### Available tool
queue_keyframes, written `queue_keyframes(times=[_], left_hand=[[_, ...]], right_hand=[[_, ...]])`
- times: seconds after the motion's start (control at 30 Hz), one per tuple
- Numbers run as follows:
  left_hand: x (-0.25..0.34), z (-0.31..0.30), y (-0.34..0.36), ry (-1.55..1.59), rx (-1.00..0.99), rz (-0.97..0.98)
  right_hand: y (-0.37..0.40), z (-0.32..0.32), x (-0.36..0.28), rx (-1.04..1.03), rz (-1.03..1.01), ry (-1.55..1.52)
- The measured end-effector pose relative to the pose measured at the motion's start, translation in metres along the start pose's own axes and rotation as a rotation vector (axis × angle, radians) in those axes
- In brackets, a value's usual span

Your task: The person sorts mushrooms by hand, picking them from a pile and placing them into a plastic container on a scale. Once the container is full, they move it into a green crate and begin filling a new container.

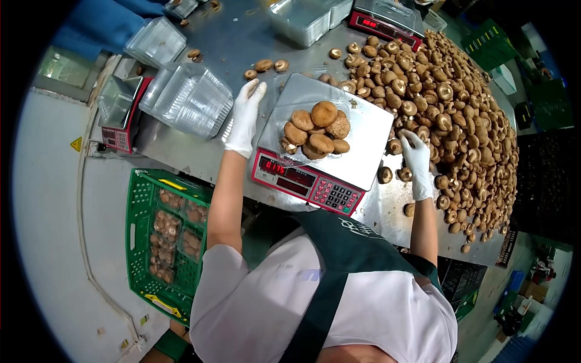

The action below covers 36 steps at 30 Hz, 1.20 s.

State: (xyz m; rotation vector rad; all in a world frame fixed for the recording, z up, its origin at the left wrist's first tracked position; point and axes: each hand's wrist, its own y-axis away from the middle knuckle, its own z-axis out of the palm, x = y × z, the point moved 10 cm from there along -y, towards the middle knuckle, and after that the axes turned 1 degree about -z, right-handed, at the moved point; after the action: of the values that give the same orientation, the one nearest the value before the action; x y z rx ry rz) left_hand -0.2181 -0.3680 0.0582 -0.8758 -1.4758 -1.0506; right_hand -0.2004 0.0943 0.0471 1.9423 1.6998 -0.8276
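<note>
A clear plastic tray [279, 124] holding several brown mushrooms [324, 114] rests on the plate of a red digital scale [308, 181] with a lit display. My left hand [245, 112], in a white glove, is just left of the tray, its fingers extended and holding nothing. To the right of the scale, my gloved right hand [416, 154] is at the edge of the large mushroom pile [460, 121]. Its fingers are curved and apart near a loose mushroom [393, 146], with nothing seen between them.
Stacked clear trays [187, 100] stand left of my left hand, and more [305, 21] at the back. A second scale [387, 24] is behind the pile, a third [124, 115] at far left. A green crate [136, 242] with packed mushrooms sits below the table edge.
</note>
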Motion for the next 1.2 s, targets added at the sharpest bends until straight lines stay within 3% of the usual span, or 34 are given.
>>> queue_keyframes(times=[0.07,0.1,0.17,0.3,0.43,0.47,0.57,0.67,0.83,0.9,0.97,1.03,1.1,1.17,1.2], left_hand=[[-0.006,0.01,-0.009,-0.006,-0.044,-0.017],[-0.005,0.014,-0.011,-0.011,-0.043,-0.017],[-0.014,0.031,-0.012,0.167,-0.111,-0.127],[-0.008,0.039,-0.01,0.268,-0.104,-0.186],[0.015,0.032,-0.007,0.374,-0.082,0.002],[0.022,0.03,-0.004,0.367,-0.097,0.043],[0.036,0.034,0.009,0.323,-0.127,0.114],[0.04,0.036,0.015,0.305,-0.141,0.147],[0.043,0.029,0.023,0.273,-0.088,0.181],[0.05,0.032,0.03,0.252,-0.149,0.223],[0.052,0.031,0.035,0.253,-0.14,0.22],[0.049,0.031,0.036,0.25,-0.14,0.22],[0.059,0.032,0.043,0.284,-0.179,0.362],[0.064,0.029,0.06,0.265,-0.197,0.389],[0.069,0.028,0.072,0.246,-0.216,0.417]], right_hand=[[0.011,0.007,0.037,0.051,-0.065,0.147],[0.018,0.016,0.053,-0.001,0.004,0.163],[0.031,0.033,0.064,0.06,-0.197,0.374],[0.029,0.033,0.034,0.028,-0.192,0.462],[0.017,0.014,-0.051,0.098,-0.338,0.184],[0.015,0.013,-0.077,0.053,-0.295,0.06],[0.018,0.026,-0.16,-0.091,-0.44,-0.197],[0.026,0.068,-0.214,-0.184,-0.708,-0.051],[0.032,0.093,-0.239,-0.237,-0.85,0.129],[0.02,0.082,-0.225,-0.231,-0.636,-0.138],[0.021,0.089,-0.217,-0.288,-0.598,-0.227],[0.047,0.098,-0.23,-0.261,-0.891,0.122],[0.05,0.1,-0.227,-0.266,-0.915,0.14],[0.049,0.083,-0.225,-0.275,-0.823,-0.194],[0.052,0.064,-0.228,-0.206,-0.806,-0.186]])
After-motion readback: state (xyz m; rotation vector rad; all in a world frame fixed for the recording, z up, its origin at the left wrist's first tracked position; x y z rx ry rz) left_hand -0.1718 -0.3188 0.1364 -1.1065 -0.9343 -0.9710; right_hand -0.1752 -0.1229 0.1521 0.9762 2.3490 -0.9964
